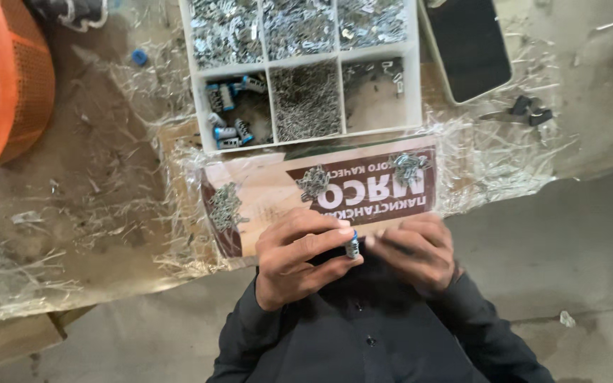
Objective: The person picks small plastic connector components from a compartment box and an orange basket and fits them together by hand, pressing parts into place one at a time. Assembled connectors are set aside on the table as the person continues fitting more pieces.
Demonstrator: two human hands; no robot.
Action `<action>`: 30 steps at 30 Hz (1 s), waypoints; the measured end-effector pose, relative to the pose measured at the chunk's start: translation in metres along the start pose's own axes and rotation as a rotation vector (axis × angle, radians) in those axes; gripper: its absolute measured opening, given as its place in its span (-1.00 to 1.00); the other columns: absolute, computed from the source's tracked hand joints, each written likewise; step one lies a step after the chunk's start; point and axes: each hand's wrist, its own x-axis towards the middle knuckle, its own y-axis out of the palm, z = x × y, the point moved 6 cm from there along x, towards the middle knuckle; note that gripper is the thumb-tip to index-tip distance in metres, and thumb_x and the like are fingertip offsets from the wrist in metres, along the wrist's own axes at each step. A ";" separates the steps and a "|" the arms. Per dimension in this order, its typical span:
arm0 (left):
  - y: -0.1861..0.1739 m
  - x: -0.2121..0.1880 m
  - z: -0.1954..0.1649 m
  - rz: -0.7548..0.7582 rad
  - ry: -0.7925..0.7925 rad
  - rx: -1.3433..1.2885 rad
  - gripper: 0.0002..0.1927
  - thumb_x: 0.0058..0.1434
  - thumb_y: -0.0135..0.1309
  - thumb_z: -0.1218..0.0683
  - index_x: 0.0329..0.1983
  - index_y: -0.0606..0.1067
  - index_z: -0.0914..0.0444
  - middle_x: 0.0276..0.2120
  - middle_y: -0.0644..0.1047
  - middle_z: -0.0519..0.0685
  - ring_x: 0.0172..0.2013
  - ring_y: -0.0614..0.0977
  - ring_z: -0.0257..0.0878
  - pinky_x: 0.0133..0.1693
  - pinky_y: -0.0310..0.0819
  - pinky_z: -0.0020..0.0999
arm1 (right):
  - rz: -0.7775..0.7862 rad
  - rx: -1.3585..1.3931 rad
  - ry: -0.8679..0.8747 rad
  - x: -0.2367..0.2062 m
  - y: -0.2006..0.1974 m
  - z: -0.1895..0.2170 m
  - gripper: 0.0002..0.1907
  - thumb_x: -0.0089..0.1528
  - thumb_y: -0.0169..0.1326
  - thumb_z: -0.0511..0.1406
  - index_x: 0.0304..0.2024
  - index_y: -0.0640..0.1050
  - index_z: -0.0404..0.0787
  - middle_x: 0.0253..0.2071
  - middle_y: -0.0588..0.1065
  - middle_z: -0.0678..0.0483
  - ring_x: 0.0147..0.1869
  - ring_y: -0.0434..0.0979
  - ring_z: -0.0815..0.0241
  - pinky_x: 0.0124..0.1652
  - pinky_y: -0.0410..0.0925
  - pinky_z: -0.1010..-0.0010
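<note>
My left hand (296, 255) pinches a small blue and silver cylinder part (352, 246) between thumb and fingers, just over the near edge of a cardboard sheet (271, 188). My right hand (414, 252) is curled right beside it, its fingertips at the part; whether it holds something small I cannot tell. Three little heaps of metal clips (313, 181) lie on the cardboard. Behind it stands a white compartment tray (416, 85) with metal bits, pins and several blue cylinders (227, 113).
A dark phone (467, 44) lies at the back right of the tray. An orange mesh basket (26, 85) sits at the left edge. Torn clear plastic film (491, 163) covers the worn table top. Small black parts (530, 110) lie at the right. Grey floor lies below.
</note>
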 end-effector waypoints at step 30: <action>-0.026 -0.014 -0.006 -0.120 0.003 0.045 -0.51 0.07 0.50 0.15 0.07 0.60 0.14 -0.03 0.61 -0.09 -0.08 0.69 -0.19 -0.09 0.61 -0.38 | -0.153 0.798 0.455 0.062 0.007 0.021 -0.84 0.23 0.16 -0.55 -0.14 0.55 -0.32 -0.09 0.55 -0.05 -0.08 0.60 0.25 -0.09 0.47 0.54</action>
